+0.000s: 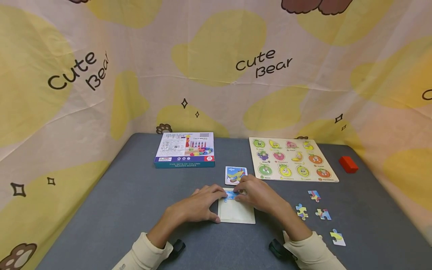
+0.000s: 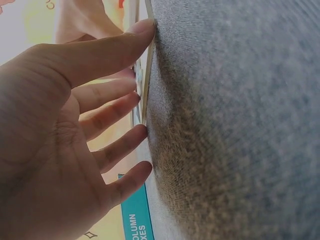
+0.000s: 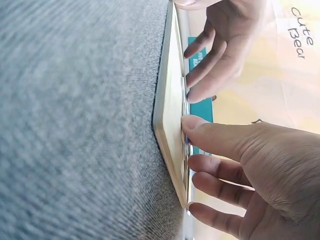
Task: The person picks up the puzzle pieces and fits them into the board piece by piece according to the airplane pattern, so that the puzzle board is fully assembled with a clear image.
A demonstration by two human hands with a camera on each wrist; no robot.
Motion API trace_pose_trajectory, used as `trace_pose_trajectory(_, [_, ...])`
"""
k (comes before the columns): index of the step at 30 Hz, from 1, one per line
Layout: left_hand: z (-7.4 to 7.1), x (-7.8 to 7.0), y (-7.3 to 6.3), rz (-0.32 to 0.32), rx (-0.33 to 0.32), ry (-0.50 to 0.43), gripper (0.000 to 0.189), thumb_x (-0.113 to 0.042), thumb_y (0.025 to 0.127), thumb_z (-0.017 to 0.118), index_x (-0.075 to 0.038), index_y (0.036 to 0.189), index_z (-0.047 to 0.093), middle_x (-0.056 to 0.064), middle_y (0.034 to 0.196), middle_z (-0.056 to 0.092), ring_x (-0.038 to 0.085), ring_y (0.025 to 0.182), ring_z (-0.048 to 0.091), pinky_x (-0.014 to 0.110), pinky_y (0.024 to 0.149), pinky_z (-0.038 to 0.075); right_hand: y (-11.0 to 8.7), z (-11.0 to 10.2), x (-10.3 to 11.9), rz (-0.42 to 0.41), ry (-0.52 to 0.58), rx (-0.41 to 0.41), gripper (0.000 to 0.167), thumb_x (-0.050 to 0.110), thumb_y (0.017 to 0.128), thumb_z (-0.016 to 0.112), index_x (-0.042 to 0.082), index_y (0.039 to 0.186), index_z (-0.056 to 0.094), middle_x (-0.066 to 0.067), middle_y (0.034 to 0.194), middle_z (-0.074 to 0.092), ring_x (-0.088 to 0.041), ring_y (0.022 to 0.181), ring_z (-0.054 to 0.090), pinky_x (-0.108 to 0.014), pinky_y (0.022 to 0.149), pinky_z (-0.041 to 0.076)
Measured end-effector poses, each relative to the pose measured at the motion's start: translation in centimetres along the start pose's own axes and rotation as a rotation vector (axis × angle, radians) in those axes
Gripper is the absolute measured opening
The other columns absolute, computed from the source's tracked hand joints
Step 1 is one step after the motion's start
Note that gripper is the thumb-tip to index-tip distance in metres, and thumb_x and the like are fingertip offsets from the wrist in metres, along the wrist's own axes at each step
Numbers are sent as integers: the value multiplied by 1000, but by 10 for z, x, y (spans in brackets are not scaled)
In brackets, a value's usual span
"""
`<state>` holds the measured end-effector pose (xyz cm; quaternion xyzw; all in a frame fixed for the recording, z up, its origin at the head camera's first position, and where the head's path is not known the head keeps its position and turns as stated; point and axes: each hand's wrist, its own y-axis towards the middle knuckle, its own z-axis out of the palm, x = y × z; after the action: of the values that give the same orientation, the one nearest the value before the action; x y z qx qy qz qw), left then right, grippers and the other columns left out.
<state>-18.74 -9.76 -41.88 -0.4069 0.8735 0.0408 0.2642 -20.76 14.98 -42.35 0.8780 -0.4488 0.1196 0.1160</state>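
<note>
A shallow cream puzzle tray [image 1: 237, 214] lies on the table, with blue jigsaw pieces [image 1: 231, 195] along its far side. At the tray's left edge is my left hand [image 1: 202, 202], fingers spread and fairly straight. Its thumb [image 2: 142, 32] touches the tray's side, and its index fingertip reaches the blue pieces. My right hand [image 1: 258, 193] pinches a blue piece between thumb [image 3: 195, 124] and fingers at the tray's far right. Just beyond the tray lies a picture card [image 1: 234, 174] showing a yellow airplane, partly covered by the right hand.
Several loose jigsaw pieces [image 1: 323, 214] lie to the right, some near the right sleeve. Behind them are a fruit board [image 1: 293, 159] and a red block [image 1: 348, 164]. A flat beaded-boxes carton [image 1: 184, 150] sits at the back left, before a printed cloth backdrop [image 1: 216, 75].
</note>
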Motion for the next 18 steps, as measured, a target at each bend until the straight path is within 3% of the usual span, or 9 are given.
trace_pose_trajectory(7, [-1,0,-1,13,5,10,70,-46,96,77,-17,155,56,1,150,52,23,133,48,50,106,39,1,2,2,15,10,-11,18,20,90,86,12,106,85,1,101,71,-15,96,62,-38,84,54])
trace_pose_trajectory(13, [1,-1,-1,42,-12,63,67,-39,97,78,-15,155,56,2,149,52,24,133,49,49,104,41,2,2,2,-5,49,4,14,18,91,85,14,104,85,4,98,70,-13,95,60,-34,82,53])
trace_pose_trajectory(18, [2,-2,-1,37,-8,82,66,-39,97,78,-16,156,55,2,150,51,24,134,48,50,106,41,2,-3,-1,-33,85,40,18,12,91,84,8,109,83,-1,104,72,-18,99,62,-39,87,54])
